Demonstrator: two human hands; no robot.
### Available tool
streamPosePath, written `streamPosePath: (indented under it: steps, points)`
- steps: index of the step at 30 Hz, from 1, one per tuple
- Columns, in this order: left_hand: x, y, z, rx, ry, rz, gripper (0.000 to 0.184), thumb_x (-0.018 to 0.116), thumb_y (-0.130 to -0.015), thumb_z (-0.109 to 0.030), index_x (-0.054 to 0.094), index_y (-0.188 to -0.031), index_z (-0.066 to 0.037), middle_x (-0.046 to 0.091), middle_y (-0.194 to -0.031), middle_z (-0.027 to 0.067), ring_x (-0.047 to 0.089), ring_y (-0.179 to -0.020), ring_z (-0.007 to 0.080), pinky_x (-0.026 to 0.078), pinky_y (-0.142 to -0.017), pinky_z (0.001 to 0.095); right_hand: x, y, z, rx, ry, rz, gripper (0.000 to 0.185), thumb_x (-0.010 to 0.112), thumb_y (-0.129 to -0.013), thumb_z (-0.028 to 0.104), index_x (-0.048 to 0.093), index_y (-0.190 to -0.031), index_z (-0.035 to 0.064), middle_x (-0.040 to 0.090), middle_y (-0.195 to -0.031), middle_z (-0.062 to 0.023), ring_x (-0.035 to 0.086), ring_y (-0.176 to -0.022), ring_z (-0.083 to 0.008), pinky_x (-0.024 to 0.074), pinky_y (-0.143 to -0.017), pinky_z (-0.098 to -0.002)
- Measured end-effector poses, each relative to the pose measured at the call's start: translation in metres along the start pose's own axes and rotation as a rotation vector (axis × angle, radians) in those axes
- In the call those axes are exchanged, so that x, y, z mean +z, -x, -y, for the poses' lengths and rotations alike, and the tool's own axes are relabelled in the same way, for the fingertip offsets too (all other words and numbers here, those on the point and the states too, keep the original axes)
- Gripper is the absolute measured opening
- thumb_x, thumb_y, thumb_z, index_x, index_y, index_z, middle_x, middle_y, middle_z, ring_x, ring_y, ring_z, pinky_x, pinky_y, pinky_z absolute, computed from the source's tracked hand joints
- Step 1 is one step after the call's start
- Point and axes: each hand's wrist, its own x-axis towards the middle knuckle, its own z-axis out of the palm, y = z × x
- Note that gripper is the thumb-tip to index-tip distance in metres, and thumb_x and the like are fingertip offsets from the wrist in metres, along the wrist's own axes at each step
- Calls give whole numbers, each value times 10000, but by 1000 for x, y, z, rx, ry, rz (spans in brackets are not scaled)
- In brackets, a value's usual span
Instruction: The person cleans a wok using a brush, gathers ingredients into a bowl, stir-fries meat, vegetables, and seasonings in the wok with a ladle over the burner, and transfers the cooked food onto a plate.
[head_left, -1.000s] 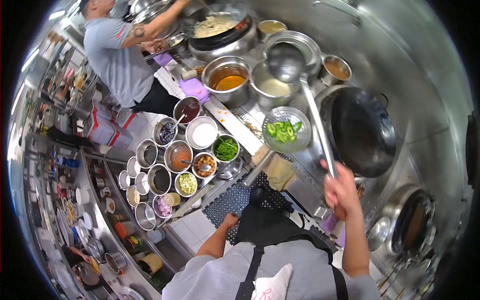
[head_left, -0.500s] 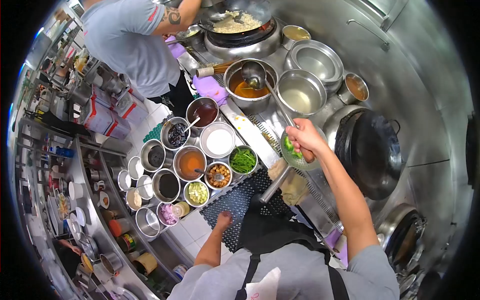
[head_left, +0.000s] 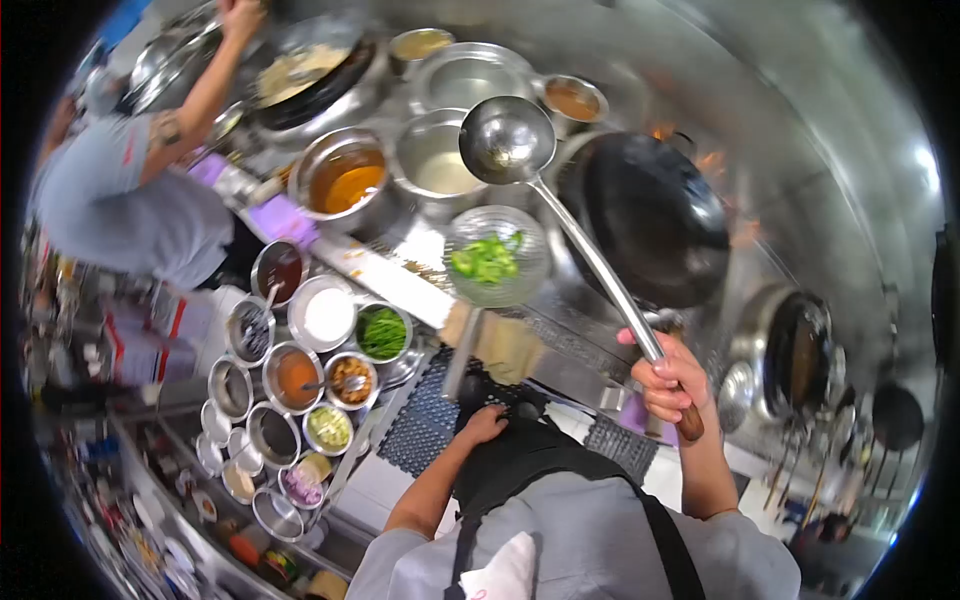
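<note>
My right hand point(head_left: 672, 385) is wrapped round the wooden end of a long steel ladle point(head_left: 600, 265). The ladle's bowl is raised over the pots, left of a dark wok point(head_left: 650, 220) with flames showing at its far rim. Left of the ladle's shaft, a perforated strainer point(head_left: 535, 275) holds cut green peppers point(head_left: 487, 260). Its thick metal handle point(head_left: 463, 355) points back toward me, with no hand on it. My left hand point(head_left: 486, 425) is low by the front of my black apron, fingers loosely extended and apparently holding nothing.
Pots of orange liquid point(head_left: 343, 185) and pale liquid point(head_left: 437, 160) stand beyond the strainer. Several ingredient tins, including chopped greens point(head_left: 382, 332), are on my left. A co-worker point(head_left: 130, 190) stands at another wok point(head_left: 310, 80). A second burner's wok point(head_left: 800, 345) sits at the right.
The ladle has left the orange-liquid pot and swung right and nearer. My right hand has moved toward me and right, away from the strainer. The view has turned, and flames now show.
</note>
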Motion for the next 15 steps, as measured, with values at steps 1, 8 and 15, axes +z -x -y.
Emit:
streamPosePath:
  steps: [1, 8, 15]
  points:
    - [7, -19, -23, 66, -50, 67, 446, 624, -874, -240, 639, -1250, 0, 653, -1250, 240, 610, -1192, 397, 467, -1052, 465, 0, 25, 6, -43, 137, -100, 501, 535, -958, 53, 407, -1437, -20, 423, -652, 14, 394, -393, -27, 363, -339, -226]
    - [107, -72, -121, 291, -529, 351, 716, 605, -847, -129, 371, -1508, 17, 373, -1576, 204, 386, -1437, 389, 359, -1132, 583, -92, 65, 15, -239, 886, -658, 484, 553, -917, -9, 486, -1397, -16, 550, -696, 3, 430, -424, -58, 359, -398, -237]
    - [196, -89, -117, 233, -818, 281, 606, 463, -961, -138, 347, -1532, 27, 359, -1607, 148, 327, -1495, 297, 280, -1131, 688, -201, 70, -6, -432, 1676, -995, 563, 633, -863, 62, 531, -1416, 36, 692, -924, -254, 699, -778, -352, 530, -743, -408]
